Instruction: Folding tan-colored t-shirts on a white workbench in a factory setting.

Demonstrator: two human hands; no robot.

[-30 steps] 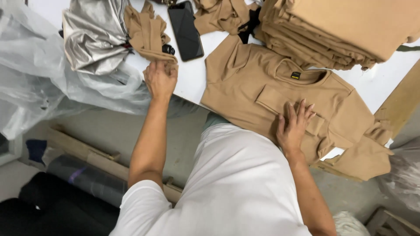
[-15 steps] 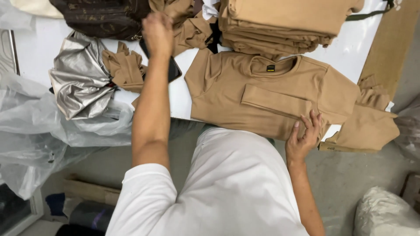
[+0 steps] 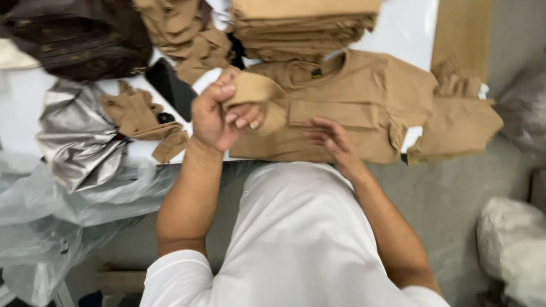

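Above a white table (image 3: 415, 34), the left hand (image 3: 219, 113) closes its fingers around a small folded tan fabric piece (image 3: 259, 94), lifted over a tan long-sleeved knit shirt (image 3: 352, 108) lying flat. Beside it, the right hand (image 3: 333, 139) hovers open-fingered over the shirt's lower edge.

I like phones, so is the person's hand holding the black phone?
No, the left hand grips a small tan cloth piece, while the black phone lies untouched on the white table.
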